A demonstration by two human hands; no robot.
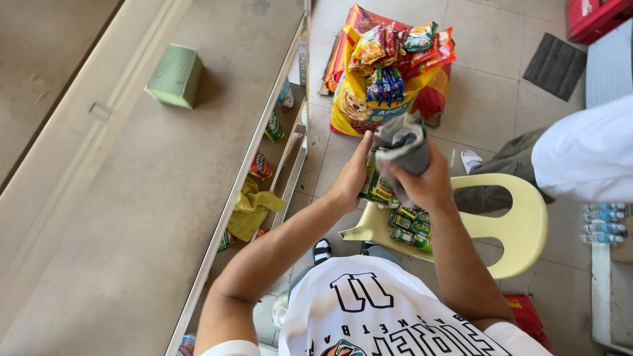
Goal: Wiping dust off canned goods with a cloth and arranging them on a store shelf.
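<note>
Pale tiled floor (488, 99) below, grey shelf top (132, 198) left of the grip, yellow plastic chair (521, 224) just beneath with small cans (409, 227) on its seat. Left hand (353, 178) clasped around a green can (377, 188); right hand (428, 181) clenched on a grey cloth (402, 142), pressed against the can's top. Beyond the grip, a pet-food sack (362, 105) topped with snack packets (402, 49).

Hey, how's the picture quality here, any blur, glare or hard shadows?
Head view: bright, even daylight; the green sponge block throws a soft shadow on the grey shelf top. The grey cloth in the right hand is slightly motion-blurred; the left hand looks sharp. No strong glare; wide-angle bending at the edges.
</note>
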